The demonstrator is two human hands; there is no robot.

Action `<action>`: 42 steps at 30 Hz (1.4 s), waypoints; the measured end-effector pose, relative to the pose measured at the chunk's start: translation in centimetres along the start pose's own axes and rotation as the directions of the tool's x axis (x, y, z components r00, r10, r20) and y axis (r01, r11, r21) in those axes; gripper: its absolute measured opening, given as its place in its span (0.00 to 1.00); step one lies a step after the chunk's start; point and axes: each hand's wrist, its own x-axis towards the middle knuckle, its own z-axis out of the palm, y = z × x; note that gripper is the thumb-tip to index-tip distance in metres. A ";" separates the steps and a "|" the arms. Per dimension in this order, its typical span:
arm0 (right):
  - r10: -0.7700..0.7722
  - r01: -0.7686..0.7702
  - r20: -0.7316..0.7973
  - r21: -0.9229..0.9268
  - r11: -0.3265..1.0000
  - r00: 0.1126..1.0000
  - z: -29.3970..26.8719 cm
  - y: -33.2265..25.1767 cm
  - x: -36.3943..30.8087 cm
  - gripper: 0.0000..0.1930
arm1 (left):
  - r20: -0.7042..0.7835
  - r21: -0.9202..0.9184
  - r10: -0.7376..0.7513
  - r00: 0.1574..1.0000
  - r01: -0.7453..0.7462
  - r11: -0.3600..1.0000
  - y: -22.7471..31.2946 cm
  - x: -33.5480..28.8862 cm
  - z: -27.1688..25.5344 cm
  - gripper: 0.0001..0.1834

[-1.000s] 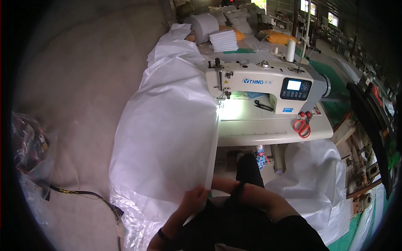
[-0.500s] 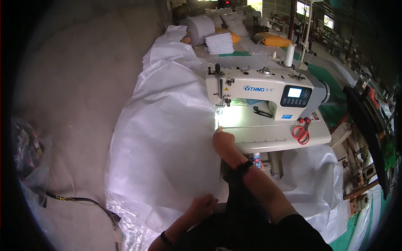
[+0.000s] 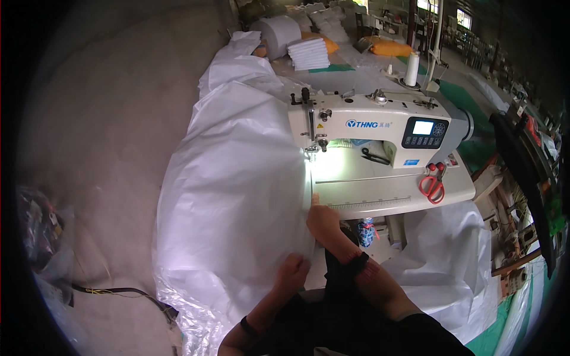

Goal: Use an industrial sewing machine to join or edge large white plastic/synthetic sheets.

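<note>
A large white plastic-like sheet (image 3: pixel 237 196) drapes over the left side of the sewing machine (image 3: pixel 368 124), its right edge running under the lit needle area. My right hand (image 3: pixel 323 222) is closed at that edge, in front of the needle, fingertips pinched on the sheet beside the machine bed (image 3: pixel 362 204). Nearer my body, my left hand (image 3: pixel 293 270) is curled closed on the same edge; its fingertips are partly hidden. Red-handled scissors (image 3: pixel 432 185) lie on the right of the bed, and small black thread snips (image 3: pixel 375 156) rest under the machine arm.
A white thread cone (image 3: pixel 411 70) stands behind the machine. Farther back are a folded white stack (image 3: pixel 309 54), a white roll (image 3: pixel 276 35) and orange sacks (image 3: pixel 392 47). More white sheet (image 3: pixel 445 267) hangs at the right. A black cable (image 3: pixel 127 292) crosses the floor at left.
My right hand has come back from the needle toward my body along the sheet's edge. My left hand has moved forward, closer to the right one. The view has shifted slightly.
</note>
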 end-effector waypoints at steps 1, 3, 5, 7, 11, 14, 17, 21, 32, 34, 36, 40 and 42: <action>-0.007 0.006 0.015 0.022 1.000 1.000 -0.1 0.1 -0.1 0.30 | -0.002 0.004 0.003 1.000 -0.003 1.000 -0.2 0.4 0.4 0.12; -0.011 0.011 0.002 0.042 0.999 1.000 -0.2 0.1 -0.2 0.31 | 0.019 0.002 -0.061 0.998 0.060 0.998 -0.3 1.2 1.1 0.13; -0.018 0.018 -0.004 0.063 0.998 1.000 -0.3 0.1 -0.3 0.31 | -0.014 0.048 -0.096 0.995 0.096 0.994 -0.3 2.0 1.5 0.14; -0.008 0.008 0.004 0.063 0.998 1.000 -0.2 0.0 -0.4 0.32 | -0.030 0.082 -0.141 0.990 0.143 0.986 0.0 2.8 1.7 0.14; -0.015 0.013 0.032 0.060 0.998 0.999 0.1 -0.1 -0.5 0.32 | 0.093 -0.133 -0.275 0.957 0.286 0.949 0.1 4.3 1.4 0.15; -0.025 0.025 0.002 0.075 0.997 1.000 0.4 0.1 -0.5 0.33 | 0.249 -0.218 -0.318 0.915 0.373 0.902 -0.4 5.3 0.8 0.15; -0.028 0.030 -0.025 0.090 0.995 0.999 0.5 0.4 -0.5 0.32 | 0.389 -0.360 -0.325 0.862 0.467 0.808 -0.6 5.8 0.7 0.14; -0.022 0.024 -0.020 0.077 0.997 1.000 0.4 0.5 -0.6 0.31 | 0.341 -0.269 -0.218 0.915 0.317 0.910 0.8 5.3 0.2 0.11; -0.051 0.051 -0.019 -0.009 0.999 0.999 -0.3 0.3 1.2 0.27 | -0.241 0.864 0.285 0.928 0.071 0.498 -2.3 9.1 -12.1 0.35; -0.060 0.058 -0.043 -0.048 0.997 0.997 -0.4 0.3 2.4 0.25 | -0.182 0.851 0.312 0.932 -0.009 0.525 -4.0 10.6 -13.3 0.34; -0.060 0.054 -0.043 -0.123 0.991 0.997 -0.3 0.3 3.6 0.23 | -0.152 0.804 0.290 0.945 -0.052 0.593 -5.5 12.1 -13.9 0.33; -0.068 0.061 -0.057 -0.112 0.992 0.996 0.3 0.2 5.7 0.22 | -0.084 0.829 0.290 0.953 -0.095 0.551 -7.8 15.6 -14.0 0.30; -0.045 0.032 -0.106 -0.125 0.992 0.993 0.6 0.1 6.6 0.18 | -0.081 0.842 0.276 0.958 -0.083 0.534 -8.6 16.9 -13.9 0.29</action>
